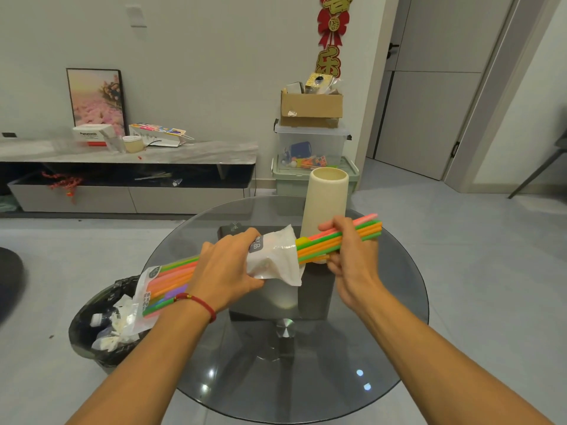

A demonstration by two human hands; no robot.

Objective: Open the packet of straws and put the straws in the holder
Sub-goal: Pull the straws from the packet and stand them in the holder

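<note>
Two bare hands meet above a round glass table (399, 317), seen from a head-worn camera looking forward and down.

Containers first. A tall cream holder (326, 204) stands upright on the table just beyond the right hand; what lies inside it cannot be seen from this angle. A plastic packet (273, 256), white at its crumpled open end and clear toward its closed end, lies crosswise between the hands and is full of coloured straws (337, 240) in orange, green, pink and yellow. Their ends stick out of the packet's open mouth toward the right. Below and to the left of the left hand, a black-lined bin (101, 326) on the floor holds crumpled white scraps.

Now the hands. The left hand (227, 271), a red cord at its wrist, is curled round the middle of the packet, grasping it. The right hand (349, 250) has its fingers wrapped over the exposed bundle of straws, grasping them just in front of the holder.
</note>
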